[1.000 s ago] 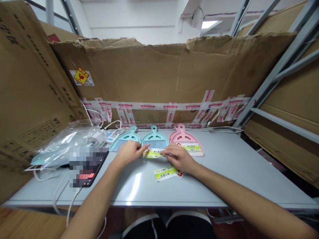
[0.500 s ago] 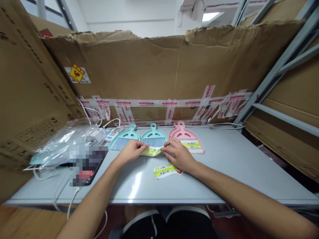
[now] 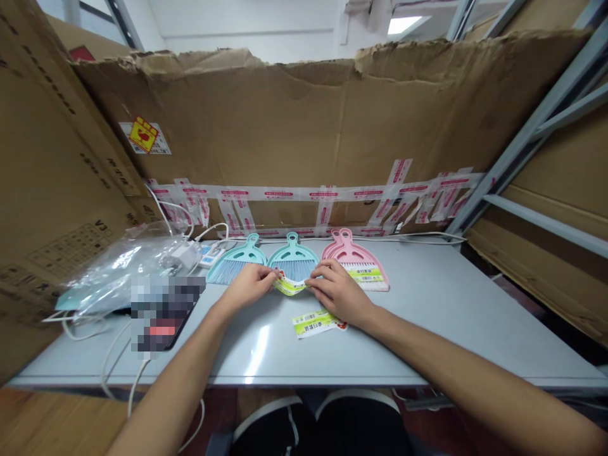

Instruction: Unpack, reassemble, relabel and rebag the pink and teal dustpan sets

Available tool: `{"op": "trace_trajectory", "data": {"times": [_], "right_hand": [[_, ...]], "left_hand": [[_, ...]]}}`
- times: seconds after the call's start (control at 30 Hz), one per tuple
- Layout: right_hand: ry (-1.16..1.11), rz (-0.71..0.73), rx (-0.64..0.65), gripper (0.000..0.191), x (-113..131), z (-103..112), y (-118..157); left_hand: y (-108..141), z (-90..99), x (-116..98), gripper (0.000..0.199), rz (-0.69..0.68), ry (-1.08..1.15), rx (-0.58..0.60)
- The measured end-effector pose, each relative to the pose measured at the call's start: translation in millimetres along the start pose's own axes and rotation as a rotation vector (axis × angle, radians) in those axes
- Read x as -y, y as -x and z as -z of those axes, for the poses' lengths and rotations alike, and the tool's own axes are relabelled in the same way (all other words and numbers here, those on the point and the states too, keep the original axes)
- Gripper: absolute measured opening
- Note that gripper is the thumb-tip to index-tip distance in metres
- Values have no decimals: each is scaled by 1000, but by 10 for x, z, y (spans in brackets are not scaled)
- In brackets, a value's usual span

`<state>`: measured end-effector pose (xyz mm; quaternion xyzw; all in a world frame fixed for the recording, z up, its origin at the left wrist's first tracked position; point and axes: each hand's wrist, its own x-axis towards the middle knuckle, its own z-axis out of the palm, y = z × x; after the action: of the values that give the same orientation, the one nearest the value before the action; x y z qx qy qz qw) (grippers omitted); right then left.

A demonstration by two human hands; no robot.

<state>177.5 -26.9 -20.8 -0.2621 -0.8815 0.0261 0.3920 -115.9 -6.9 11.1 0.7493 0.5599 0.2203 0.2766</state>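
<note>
Here we were, reading left to right along the pale grey table [image 3: 427, 342]. At nine o'clock from the hands sat a crumpled clear plastic bag [image 3: 121, 269], and beside it a black phone [image 3: 166, 313], its screen blurred out. Next came the person's left hand [image 3: 249, 286], its fingers [image 3: 272, 273] nearly closed and pinching one end of a curved green-and-yellow paper label [image 3: 289, 286]. There it was, held up off the table and bowed between both hands! At eleven o'clock from that label lay a teal plastic dustpan with pale blue bristles [image 3: 237, 261], and at twelve a second teal plastic dustpan [image 3: 293, 258], both showing bare bristles, no label on either. The right hand [image 3: 338, 291] had the label's other end, its fingers [image 3: 316, 284] curled tight in a firm pinch. At one o'clock sat two stacked pink plastic dustpans [image 3: 354, 258], the front one already wearing a green-and-yellow label [image 3: 365, 273] across its bristles; whether the rear one had any, I couldn't tell. And at five o'clock, a loose green-and-yellow label [image 3: 316, 323] lay flat on the tabletop, untouched. That made one label on a dustpan, one in hand and one waiting!
</note>
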Motion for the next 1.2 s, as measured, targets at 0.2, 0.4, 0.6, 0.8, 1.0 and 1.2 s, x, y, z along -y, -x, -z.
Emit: {"op": "trace_trajectory", "data": {"times": [0.2,0.4,0.6,0.8,1.0,1.2], "right_hand": [[11,-32,-12,25,-32,3,-8],[-30,-16,26,24,-34,-4,-9],[18,-27,18,24,-57,-8,-9],[26,1,-22,25,-57,14,-15],[19,12,-46,25,-73,1,-11],[7,14,-39,27,-84,-7,-9]], "left_hand": [[8,20,-28,59,5,-95,-8],[30,40,-84,59,15,-123,64],[45,59,-121,58,6,-152,59],[32,64,-108,59,-18,-138,52],[32,55,-87,59,-37,-142,31],[35,58,-50,57,-20,-111,14]]}}
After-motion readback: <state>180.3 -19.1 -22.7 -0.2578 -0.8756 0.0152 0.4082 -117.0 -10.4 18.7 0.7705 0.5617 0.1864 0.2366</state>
